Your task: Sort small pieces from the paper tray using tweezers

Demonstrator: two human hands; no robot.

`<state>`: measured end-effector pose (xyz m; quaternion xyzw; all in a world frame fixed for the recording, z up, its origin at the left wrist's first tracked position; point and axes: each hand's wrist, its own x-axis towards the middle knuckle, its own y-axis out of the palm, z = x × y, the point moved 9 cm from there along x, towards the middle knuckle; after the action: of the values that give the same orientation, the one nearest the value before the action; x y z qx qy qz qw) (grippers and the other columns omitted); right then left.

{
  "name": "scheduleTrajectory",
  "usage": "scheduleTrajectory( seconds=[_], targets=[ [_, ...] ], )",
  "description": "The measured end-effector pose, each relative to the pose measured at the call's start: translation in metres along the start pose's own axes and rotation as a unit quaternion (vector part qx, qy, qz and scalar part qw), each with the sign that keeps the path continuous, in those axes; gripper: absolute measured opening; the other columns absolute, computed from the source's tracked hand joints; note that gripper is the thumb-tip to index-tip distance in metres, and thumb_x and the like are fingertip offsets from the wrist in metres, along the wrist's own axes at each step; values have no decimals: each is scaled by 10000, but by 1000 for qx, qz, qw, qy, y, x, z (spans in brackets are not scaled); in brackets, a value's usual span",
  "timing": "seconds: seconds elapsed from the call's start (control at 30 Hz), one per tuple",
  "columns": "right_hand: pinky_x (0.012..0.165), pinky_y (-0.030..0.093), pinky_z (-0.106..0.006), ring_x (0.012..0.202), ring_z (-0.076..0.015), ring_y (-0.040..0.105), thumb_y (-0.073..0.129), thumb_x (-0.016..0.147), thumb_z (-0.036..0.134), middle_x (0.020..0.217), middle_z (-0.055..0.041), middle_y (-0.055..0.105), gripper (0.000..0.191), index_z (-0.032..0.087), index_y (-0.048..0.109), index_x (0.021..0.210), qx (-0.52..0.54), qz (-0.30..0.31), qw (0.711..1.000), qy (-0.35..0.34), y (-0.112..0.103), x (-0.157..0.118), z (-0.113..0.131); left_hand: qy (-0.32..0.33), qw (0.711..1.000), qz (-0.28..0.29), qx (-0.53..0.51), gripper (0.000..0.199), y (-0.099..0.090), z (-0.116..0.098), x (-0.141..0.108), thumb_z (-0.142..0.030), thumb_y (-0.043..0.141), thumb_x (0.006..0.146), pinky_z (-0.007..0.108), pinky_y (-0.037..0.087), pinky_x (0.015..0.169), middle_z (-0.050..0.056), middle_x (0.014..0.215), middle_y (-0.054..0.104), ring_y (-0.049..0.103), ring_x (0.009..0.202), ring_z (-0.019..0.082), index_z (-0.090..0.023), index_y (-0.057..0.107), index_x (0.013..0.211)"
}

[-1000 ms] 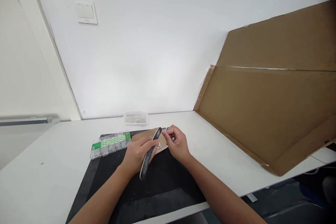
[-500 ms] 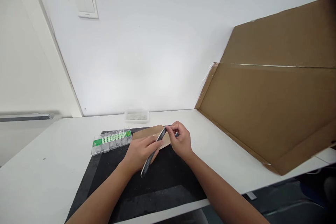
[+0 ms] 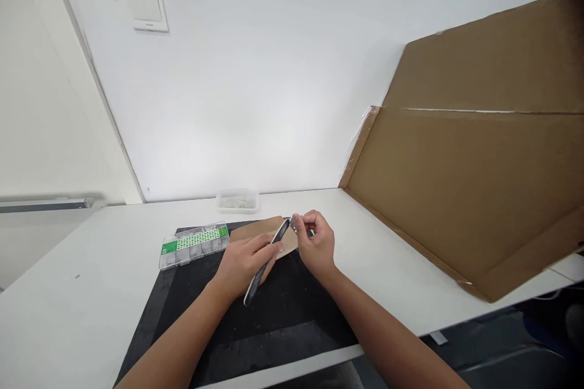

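Note:
My left hand (image 3: 249, 261) is closed around a dark nail file (image 3: 258, 279) with a pale edge. The file slants from near me up to the right. At its far end, my right hand (image 3: 316, 244) pinches a small shiny grey piece (image 3: 293, 226) between thumb and fingers; its kind is too small to make out. That piece lies close beside the file's tip, and I cannot tell whether they touch. Under and behind both hands is a sheet of brown paper (image 3: 255, 229), partly hidden by them. It lies on a black mat (image 3: 292, 310).
A clear compartment box (image 3: 194, 245) with a green and white label lies at the mat's far left corner. Behind stands a small translucent tray (image 3: 238, 201) by the wall. A large opened cardboard box (image 3: 456, 176) leans on the right of the white table (image 3: 77, 310).
My right hand has shifted slightly right, away from the file's tip, so the shiny grey piece shows more between them. My left hand and the file have hardly moved.

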<state>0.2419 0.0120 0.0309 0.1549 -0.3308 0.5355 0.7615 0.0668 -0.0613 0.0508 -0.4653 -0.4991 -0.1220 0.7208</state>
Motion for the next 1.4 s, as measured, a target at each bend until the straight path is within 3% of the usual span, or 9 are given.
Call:
scheduleTrajectory(
  seconds=[0.1,0.37,0.53,0.7,0.9,1.13,1.3,1.4],
  targets=[
    [602,448,-316,646,-165,523,633,990,463,742,-7,585,304,235,565,801,7,4,1000,8,2,-1,-1,-6,1000,-5,-1,169,0,2,-1,-143,606,960,238,543,641,49,1036,776,738,777,152,-213,698,1082],
    [666,458,-321,691,-166,557,595,1014,403,765,-3,591,260,240,578,812,3,136,989,-58,28,-13,16,-18,1000,9,-1,154,4,6,-3,-156,600,961,241,547,640,43,1019,773,732,764,150,-217,694,1068],
    [669,458,-330,687,-167,568,590,1015,375,771,-5,600,238,240,570,820,-33,103,992,-67,20,-8,16,-20,1000,4,-2,149,5,5,-4,-152,606,960,248,569,706,44,1039,778,744,820,155,-216,704,1052],
    [763,450,-385,744,-195,588,581,1015,331,769,-16,632,227,247,539,808,-84,148,974,-152,28,-14,34,-27,1000,9,-4,164,9,8,-6,-153,594,964,258,575,712,42,1026,773,741,819,157,-222,701,1068],
    [804,438,-398,742,-196,584,568,1025,360,768,-7,627,240,247,539,815,-90,126,983,-102,21,-4,20,-26,1000,3,-3,161,9,9,-7,-173,599,969,268,581,707,44,1025,774,741,825,167,-225,709,1073],
    [855,443,-407,782,-203,605,557,1031,350,805,-13,663,227,250,536,828,-60,193,971,-131,30,-10,27,-35,999,3,-2,160,9,11,-6,-188,605,969,260,571,687,39,977,773,740,787,163,-240,716,1073],
    [872,432,-418,752,-203,597,567,1024,353,776,-6,639,226,250,538,825,-96,128,981,-114,19,-1,22,-24,1000,8,-4,159,8,8,-4,-178,606,968,265,553,661,36,970,770,720,758,159,-238,711,1072],
    [866,441,-418,760,-209,604,559,1026,370,778,-11,646,232,254,537,826,-91,132,980,-114,19,0,20,-18,1000,11,-9,169,8,6,-5,-180,600,970,255,555,666,41,1000,774,726,775,154,-233,717,1081]
  ],
)
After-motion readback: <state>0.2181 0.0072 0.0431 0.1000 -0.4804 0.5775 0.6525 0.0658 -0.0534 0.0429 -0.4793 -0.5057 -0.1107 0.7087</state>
